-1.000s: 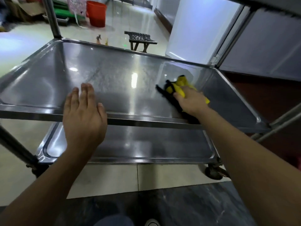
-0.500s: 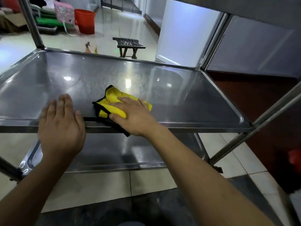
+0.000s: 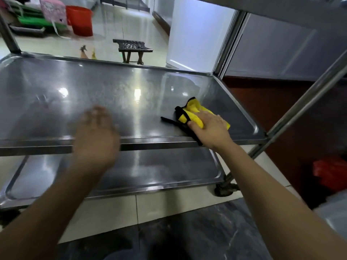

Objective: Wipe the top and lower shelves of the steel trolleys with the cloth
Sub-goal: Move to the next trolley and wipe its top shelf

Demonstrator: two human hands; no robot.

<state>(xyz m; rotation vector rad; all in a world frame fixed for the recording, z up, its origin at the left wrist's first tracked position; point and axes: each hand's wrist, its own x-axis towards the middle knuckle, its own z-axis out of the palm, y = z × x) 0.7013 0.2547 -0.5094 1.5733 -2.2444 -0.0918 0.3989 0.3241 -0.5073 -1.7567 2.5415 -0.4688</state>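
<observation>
Cloth (image 3: 190, 114) lies by the shelf's (image 3: 112, 91) front rim under the flat, pressing right hand (image 3: 210, 128); the blurred left hand (image 3: 95, 136), fingers straight, overlaps that rim.

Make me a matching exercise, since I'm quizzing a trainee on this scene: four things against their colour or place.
1 cloth
2 bucket
3 stool
4 left hand

A red, on the floor at back left
B dark, on the floor beyond the trolley
C yellow and black, under the right hand
D blurred, over the trolley's front rim

Pairs: 1-C, 2-A, 3-B, 4-D
</observation>
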